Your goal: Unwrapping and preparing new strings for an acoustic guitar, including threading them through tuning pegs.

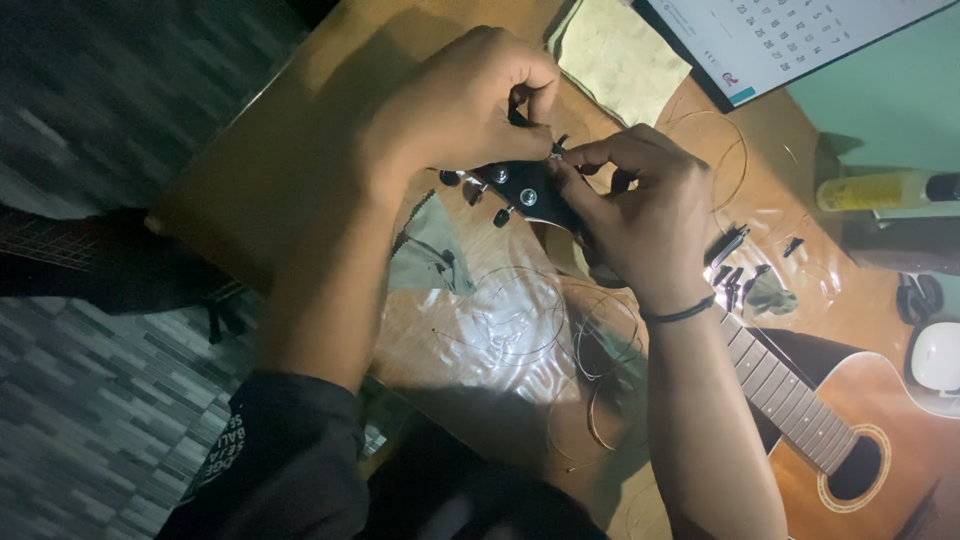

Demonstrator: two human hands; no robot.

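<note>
An acoustic guitar [850,420] lies across the wooden table [280,140], its black headstock [525,190] with silver tuning pegs pointing left. My left hand [460,100] curls over the headstock's top end, fingers pinched at a tuning post. My right hand [640,205], with a black band on the wrist, grips the headstock from the right, fingertips meeting the left hand's at the same post. What the fingertips pinch is too small to tell; it may be a string.
Coils of loose guitar strings [560,330] lie on clear plastic wrap below the headstock. A pale cloth [615,55] and a calendar [790,35] sit at the back. Black bridge pins [735,265], a yellow bottle [880,190] and a white device [935,355] lie right.
</note>
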